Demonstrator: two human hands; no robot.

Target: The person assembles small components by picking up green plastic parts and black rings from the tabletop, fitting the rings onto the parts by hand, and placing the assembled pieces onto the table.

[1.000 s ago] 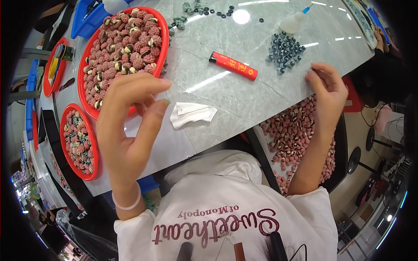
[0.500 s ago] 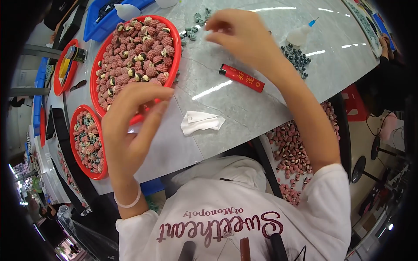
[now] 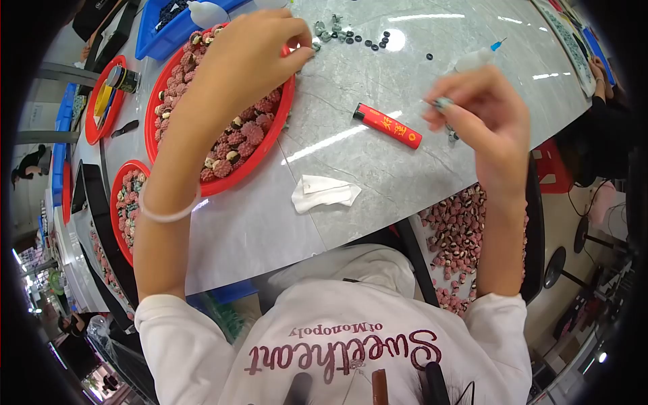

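My left hand (image 3: 260, 54) reaches over the big red tray (image 3: 287, 101) of pink ridged pieces, some with cream and black parts. Its thumb and forefinger curl together beside small grey-green pieces (image 3: 324, 32) on the table; anything between the tips is hidden. My right hand (image 3: 489, 128) is raised over the table's right side. A small grey-green piece (image 3: 442, 103) sits pinched in its fingertips. Small black rings (image 3: 368, 42) lie beyond both hands. The white squeeze bottle (image 3: 472, 61) with a blue needle tip is partly behind my right hand.
A red lighter-shaped stick (image 3: 388, 126) and a folded white tissue (image 3: 325, 194) lie mid-table. At left are a smaller red tray (image 3: 121, 229) and a blue bin (image 3: 155, 47). Below the table's right edge, a tray holds many pink pieces (image 3: 452, 236). Another person's hand (image 3: 597, 71) shows far right.
My left hand has moved up and away over the big tray to the grey-green pieces. My right hand has come right and nearer, with a grey-green piece now visible in it.
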